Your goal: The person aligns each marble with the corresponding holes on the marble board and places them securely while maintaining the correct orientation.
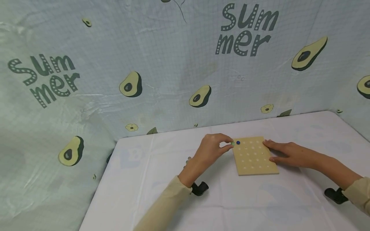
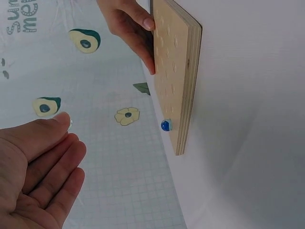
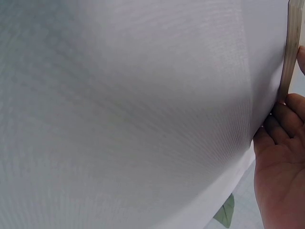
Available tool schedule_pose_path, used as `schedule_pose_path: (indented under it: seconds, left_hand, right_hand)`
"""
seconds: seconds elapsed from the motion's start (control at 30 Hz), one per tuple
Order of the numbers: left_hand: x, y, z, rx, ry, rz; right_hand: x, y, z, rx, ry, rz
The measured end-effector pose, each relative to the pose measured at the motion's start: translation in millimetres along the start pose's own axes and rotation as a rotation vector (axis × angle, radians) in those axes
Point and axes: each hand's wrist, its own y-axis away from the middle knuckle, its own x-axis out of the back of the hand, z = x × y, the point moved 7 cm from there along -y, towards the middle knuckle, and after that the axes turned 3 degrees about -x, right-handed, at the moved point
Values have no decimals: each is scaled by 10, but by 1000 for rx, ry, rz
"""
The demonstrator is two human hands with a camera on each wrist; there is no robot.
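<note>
A square wooden board (image 1: pixel 251 165) with rows of shallow round hollows lies on the table. One blue marble (image 1: pixel 238 142) sits in a hollow at its far left corner, and it also shows in the left wrist view as a blue ball (image 2: pixel 166 125). Beside that corner, my left hand (image 1: pixel 211 147) pinches a small pale green marble (image 1: pixel 233 143) between thumb and index finger; in the left wrist view the fingers mostly hide it. At the board's right side my right hand (image 1: pixel 293 155) rests its extended fingers and thumb against the edge.
Several small marbles (image 1: pixel 189 158) lie on the white-covered table (image 1: pixel 162 179) behind my left wrist, partly hidden by it. A wall covering (image 1: pixel 167 64) printed with avocados and lettering rises behind the table's far edge. Black devices (image 1: pixel 200 188) are strapped at the wrists.
</note>
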Motion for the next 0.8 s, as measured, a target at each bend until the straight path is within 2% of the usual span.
schedule_pose_path:
  seconds: [0.4, 0.6, 0.8]
  left_hand:
    - [-49, -84, -4, 67, -4, -4]
    - [-104, -119, -9, 69, 16, -1]
    - [-183, -180, -81, 89, -3, -51]
  right_hand:
    - [10, 5, -12, -3, -6, -3]
    - [-25, 15, 17, -12, -16, -21]
    - [-7, 16, 0, 3, -9, -14]
